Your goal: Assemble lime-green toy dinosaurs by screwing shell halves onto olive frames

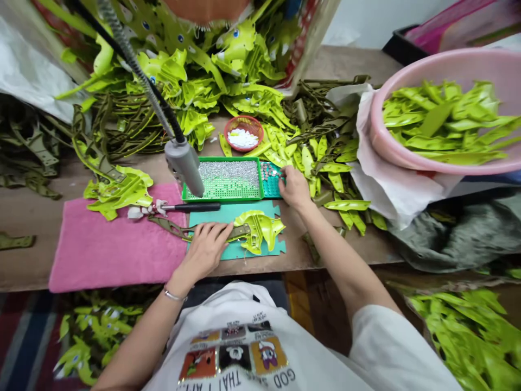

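Note:
My left hand point(207, 245) is laid over an olive-green curved plastic strip point(239, 232), fingers draped across it and pressing it on a teal foam mat point(233, 251). The strip's right end lies on the inner side of a lime-green molded plastic shell point(258, 231). My right hand point(294, 187) has its fingers curled down at a small teal tray point(270, 188) of tiny coppery pieces; what the fingertips pinch, if anything, is hidden. Beside it sits a green tray point(228, 198) of small silvery parts. A grey cylindrical tool point(184, 165) hangs on a coiled cable.
A black-handled tool point(197, 207) lies across a pink cloth point(118, 244), near another shell with strip point(120, 193). A red basket point(244, 124) holds white pieces. Lime and olive parts are heaped at the back. A pink basin point(382, 130) of lime parts stands at right.

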Tool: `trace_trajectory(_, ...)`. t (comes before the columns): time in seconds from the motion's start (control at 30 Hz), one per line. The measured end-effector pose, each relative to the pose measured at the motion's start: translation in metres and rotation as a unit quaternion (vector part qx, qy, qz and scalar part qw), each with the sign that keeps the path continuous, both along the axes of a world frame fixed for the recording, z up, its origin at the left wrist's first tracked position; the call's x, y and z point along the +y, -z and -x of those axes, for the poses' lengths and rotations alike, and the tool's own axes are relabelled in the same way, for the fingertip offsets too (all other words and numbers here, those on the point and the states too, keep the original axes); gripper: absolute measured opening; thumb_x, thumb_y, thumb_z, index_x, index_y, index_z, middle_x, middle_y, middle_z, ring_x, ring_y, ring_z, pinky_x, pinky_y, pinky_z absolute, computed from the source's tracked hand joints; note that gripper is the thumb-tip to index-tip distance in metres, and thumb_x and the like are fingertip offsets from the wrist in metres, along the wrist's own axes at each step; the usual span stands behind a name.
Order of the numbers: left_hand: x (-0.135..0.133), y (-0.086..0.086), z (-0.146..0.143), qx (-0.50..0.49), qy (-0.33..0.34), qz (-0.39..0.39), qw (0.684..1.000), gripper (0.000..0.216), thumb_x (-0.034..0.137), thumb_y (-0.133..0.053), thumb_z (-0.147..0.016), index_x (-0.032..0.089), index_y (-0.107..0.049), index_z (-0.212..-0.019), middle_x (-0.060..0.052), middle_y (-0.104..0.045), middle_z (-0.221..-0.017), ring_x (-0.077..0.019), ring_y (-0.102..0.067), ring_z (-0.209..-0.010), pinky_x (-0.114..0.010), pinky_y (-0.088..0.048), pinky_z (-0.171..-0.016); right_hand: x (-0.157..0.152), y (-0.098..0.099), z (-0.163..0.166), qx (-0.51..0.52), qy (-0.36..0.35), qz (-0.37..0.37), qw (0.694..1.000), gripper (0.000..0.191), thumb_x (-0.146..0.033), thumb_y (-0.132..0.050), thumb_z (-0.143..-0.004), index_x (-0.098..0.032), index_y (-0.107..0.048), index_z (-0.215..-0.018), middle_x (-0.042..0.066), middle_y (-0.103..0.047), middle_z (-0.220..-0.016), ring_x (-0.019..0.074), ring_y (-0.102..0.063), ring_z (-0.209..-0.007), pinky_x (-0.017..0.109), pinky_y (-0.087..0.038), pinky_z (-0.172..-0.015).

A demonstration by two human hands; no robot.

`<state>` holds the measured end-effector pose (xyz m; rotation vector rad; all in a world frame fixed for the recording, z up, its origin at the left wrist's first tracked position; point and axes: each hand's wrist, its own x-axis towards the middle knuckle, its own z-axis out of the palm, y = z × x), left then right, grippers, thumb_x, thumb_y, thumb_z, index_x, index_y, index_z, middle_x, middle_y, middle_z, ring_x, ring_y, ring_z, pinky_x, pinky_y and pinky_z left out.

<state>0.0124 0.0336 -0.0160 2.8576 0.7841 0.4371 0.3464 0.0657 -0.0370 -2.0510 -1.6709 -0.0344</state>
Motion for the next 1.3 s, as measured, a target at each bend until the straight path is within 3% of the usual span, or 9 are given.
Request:
trace_trajectory(0.2, 0.004, -0.004, 0.000, 0.030, 0.011, 0.026, 0.999, 0.044, 0.019, -0.045, -0.098, 0.013, -0.047, -0.142, -0.014, -0.063, -0.124, -0.0273, -0.051, -0.107, -0.042, -0.041, -0.089, 0.009, 0.004, -0.007, -0.033, 0.016, 0.055, 0.998, 0.021, -0.010, -0.045, -0.081, -0.015, -0.057, -0.098, 0.018, -0.068, -0.092, 0.0303, -0.062, -0.089, 0.045, -0.050, -0.080)
trace_trajectory(0.33, 0.005, -0.005, 0.001, 0.050, 0.015, 0.036, 0.998, 0.046, 0.016, -0.043, -0.098, 0.013, -0.046, -0.144, -0.015, -0.061, -0.127, -0.0276, -0.051, -0.107, -0.042, -0.039, -0.090, -0.012, -0.019, 0.011, 0.141, -0.016, 0.021, 0.990, 0.023, -0.018, -0.055, -0.082, -0.020, -0.051, -0.104, 0.009, -0.069, -0.088, 0.0239, -0.066, -0.082, 0.041, -0.054, -0.076)
trace_trajectory(0.43, 0.004, -0.006, 0.001, 0.056, 0.016, 0.030, 0.998, 0.045, 0.015, -0.043, -0.098, 0.013, -0.046, -0.143, -0.015, -0.061, -0.127, -0.0270, -0.050, -0.106, -0.041, -0.038, -0.090, -0.047, -0.047, 0.046, 0.320, -0.118, 0.051, 0.939, 0.025, -0.028, -0.064, -0.081, -0.025, -0.047, -0.100, 0.003, -0.069, -0.084, 0.0191, -0.069, -0.077, 0.034, -0.057, -0.070)
trace_trajectory(0.53, 0.004, -0.007, 0.001, 0.057, 0.014, 0.035, 0.998, 0.045, 0.015, -0.044, -0.098, 0.014, -0.046, -0.143, -0.014, -0.061, -0.127, -0.0266, -0.050, -0.106, -0.040, -0.038, -0.089, -0.083, -0.064, 0.079, 0.377, -0.197, 0.147, 0.893, 0.024, -0.030, -0.065, -0.082, -0.025, -0.046, -0.096, 0.002, -0.071, -0.083, 0.0166, -0.070, -0.074, 0.031, -0.057, -0.069)
trace_trajectory(0.7, 0.005, -0.010, 0.001, 0.066, 0.018, 0.039, 0.997, 0.048, 0.012, -0.045, -0.096, 0.015, -0.045, -0.144, -0.015, -0.061, -0.127, -0.0268, -0.050, -0.107, -0.041, -0.038, -0.089, -0.105, -0.056, 0.102, 0.323, -0.193, 0.201, 0.905, 0.022, -0.019, -0.058, -0.080, -0.023, -0.045, -0.097, 0.002, -0.071, -0.082, 0.0147, -0.068, -0.069, 0.030, -0.055, -0.068)
trace_trajectory(0.9, 0.006, -0.023, -0.001, 0.091, 0.024, 0.009, 0.996, 0.047, 0.009, -0.045, -0.095, 0.012, -0.047, -0.142, -0.014, -0.061, -0.127, -0.0277, -0.049, -0.106, -0.041, -0.039, -0.089, -0.105, -0.048, 0.102, 0.249, -0.190, 0.152, 0.938, 0.018, -0.017, -0.056, -0.080, -0.022, -0.049, -0.095, 0.003, -0.068, -0.081, 0.0154, -0.064, -0.069, 0.029, -0.052, -0.065)
trace_trajectory(1.0, 0.007, -0.027, 0.000, 0.087, 0.020, -0.006, 0.996, 0.046, 0.009, -0.046, -0.094, 0.012, -0.050, -0.139, -0.013, -0.062, -0.125, -0.0275, -0.050, -0.103, -0.041, -0.039, -0.087, -0.083, -0.047, 0.076, 0.224, -0.149, 0.091, 0.959, 0.012, -0.023, -0.056, -0.083, -0.023, -0.051, -0.094, 0.003, -0.067, -0.082, 0.0165, -0.064, -0.071, 0.031, -0.053, -0.069)
trace_trajectory(1.1, 0.008, -0.027, 0.001, 0.081, 0.017, -0.011, 0.996, 0.046, 0.008, -0.047, -0.092, 0.013, -0.051, -0.138, -0.013, -0.063, -0.123, -0.0277, -0.051, -0.104, -0.041, -0.039, -0.086, -0.044, -0.038, 0.036, 0.118, -0.014, -0.003, 0.993, 0.009, -0.019, -0.046, -0.084, -0.021, -0.052, -0.091, 0.009, -0.067, -0.089, 0.0216, -0.063, -0.080, 0.038, -0.051, -0.078)
trace_trajectory(1.3, 0.007, -0.028, 0.001, 0.093, 0.016, 0.001, 0.996, 0.048, 0.008, -0.047, -0.092, 0.012, -0.051, -0.139, -0.014, -0.062, -0.124, -0.0278, -0.050, -0.104, -0.041, -0.039, -0.087, 0.012, -0.009, -0.007, -0.052, 0.031, 0.072, 0.996, 0.017, -0.016, -0.044, -0.083, -0.016, -0.056, -0.094, 0.016, -0.064, -0.089, 0.0292, -0.058, -0.088, 0.043, -0.046, -0.083)
